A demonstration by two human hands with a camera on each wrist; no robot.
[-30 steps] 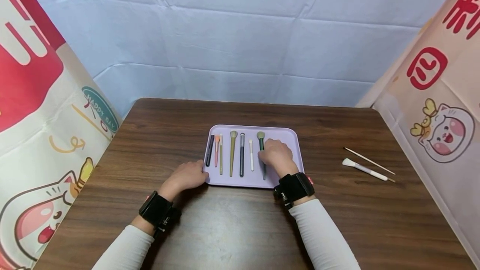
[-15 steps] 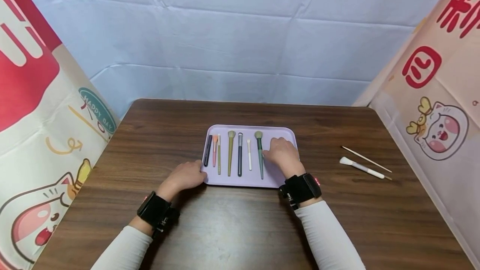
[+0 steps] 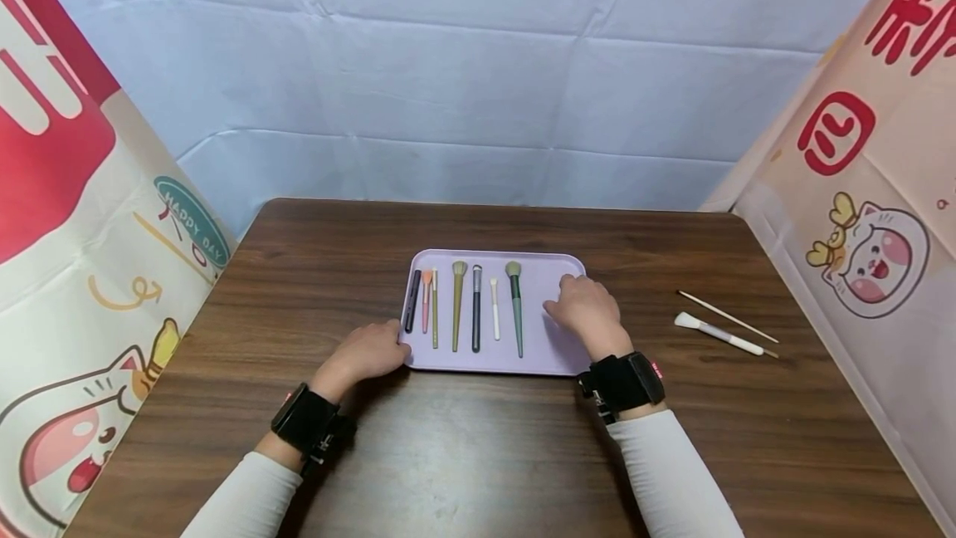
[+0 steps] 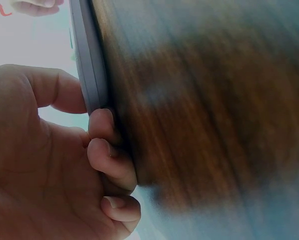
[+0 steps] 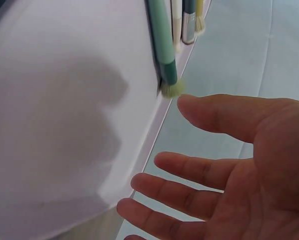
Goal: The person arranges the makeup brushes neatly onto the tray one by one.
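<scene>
A lilac tray (image 3: 543, 340) lies on the table with several makeup brushes in a row, handles toward me. At its left is a black one (image 3: 412, 302); beside it are a pink brush (image 3: 426, 302) and thin olive brush (image 3: 435, 310). A thicker olive brush (image 3: 457, 307), dark grey brush (image 3: 476, 310), small white brush (image 3: 495, 310) and green brush (image 3: 517, 310) follow rightward. My left hand (image 3: 368, 350) grips the tray's near-left corner, thumb and curled fingers at its rim (image 4: 91, 60). Over the tray's right side, my right hand (image 5: 229, 165) holds nothing, fingers extended and spread.
Right of the tray, a white-handled brush (image 3: 724, 335) and a thin pale stick (image 3: 728, 316) with a dark tip lie on the brown wooden table (image 3: 478, 455). A pale cloth (image 3: 463, 90) hangs behind; printed sheets (image 3: 881, 256) flank the sides.
My right hand has let go of the green brush, which now lies in the row, and moved right across the tray. My left hand has stayed at the tray's corner.
</scene>
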